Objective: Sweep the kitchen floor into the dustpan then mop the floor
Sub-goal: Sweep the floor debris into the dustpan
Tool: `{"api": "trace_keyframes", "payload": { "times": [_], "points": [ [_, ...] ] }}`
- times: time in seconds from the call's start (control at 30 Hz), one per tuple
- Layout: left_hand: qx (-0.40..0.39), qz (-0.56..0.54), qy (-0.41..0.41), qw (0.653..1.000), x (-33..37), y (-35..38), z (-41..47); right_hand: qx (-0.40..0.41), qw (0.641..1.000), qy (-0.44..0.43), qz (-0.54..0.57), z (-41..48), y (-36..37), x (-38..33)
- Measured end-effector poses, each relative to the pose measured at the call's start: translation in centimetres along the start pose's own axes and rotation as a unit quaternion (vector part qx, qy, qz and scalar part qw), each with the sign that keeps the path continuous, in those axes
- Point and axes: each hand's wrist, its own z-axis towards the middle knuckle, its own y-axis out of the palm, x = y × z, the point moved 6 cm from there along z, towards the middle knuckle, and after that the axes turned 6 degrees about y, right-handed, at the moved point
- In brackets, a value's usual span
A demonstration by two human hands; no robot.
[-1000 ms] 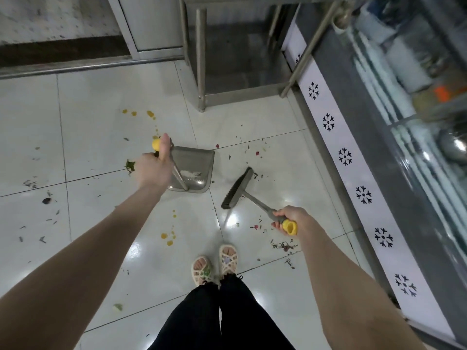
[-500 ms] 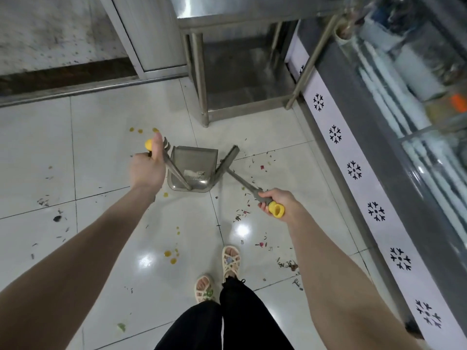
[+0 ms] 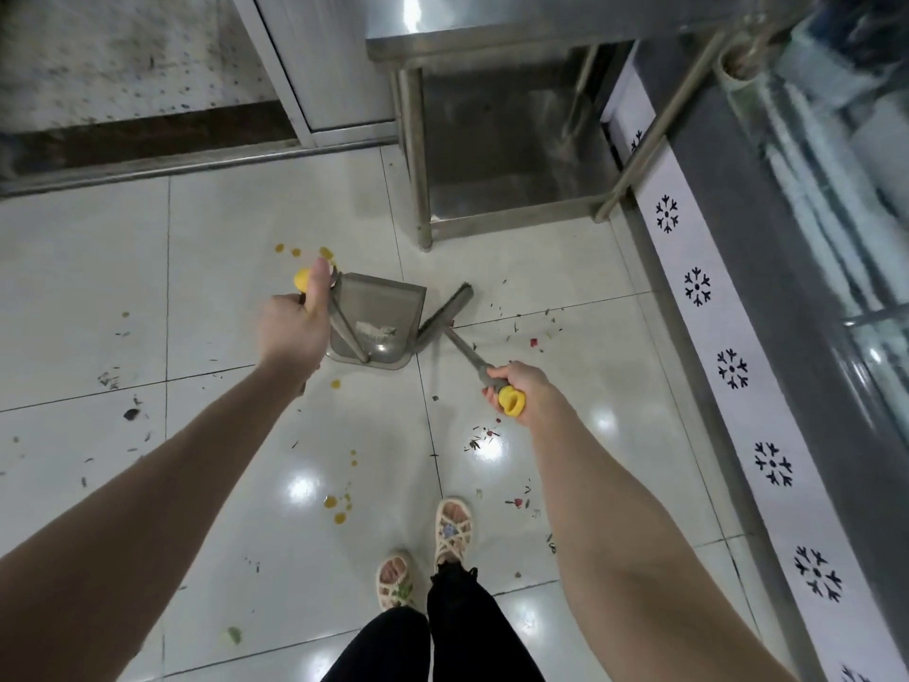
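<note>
Two tools are held: the handle of the dustpan is clasped in the left grip, thumb laid along it, and the handle of the broom is wrapped by the right grip. Within the last second its head has been carried from lower centre up against the dustpan's right edge, at frame centre. One stroke is judged delivered; scraps to the right and yellow spots on the floor remain to be swept.

A commercial kitchen: stainless steel table, tiled floor (food-littered), glass-fronted display fridge.
</note>
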Motion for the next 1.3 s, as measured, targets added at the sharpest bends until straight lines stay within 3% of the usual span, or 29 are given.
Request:
{"api": "trace_keyframes", "payload": {
  "times": [0.3,0.43,0.73,1.03,1.3],
  "points": [
    [-0.055,-0.023,-0.008,0.998,0.0,3.0,-1.8,0.061,0.995,0.073,-0.02,-3.2,-8.3,3.9],
    [-0.059,-0.082,-0.005,0.995,0.9,3.5,-3.1,0.076,0.993,0.087,-0.005,-5.2,-11.2,5.8],
    [-0.085,-0.045,-0.001,0.995,1.7,4.0,-4.6,0.099,0.994,0.027,0.022,-8.8,-15.2,5.7],
    [-0.075,-0.055,0.019,0.995,3.9,3.5,-3.4,0.058,0.993,-0.041,0.095,-6.3,-11.6,2.0],
    [-0.027,-0.016,0.029,0.999,4.8,4.5,-0.1,0.02,0.987,-0.04,0.155,-0.3,-7.7,-3.8]
  ]
}}
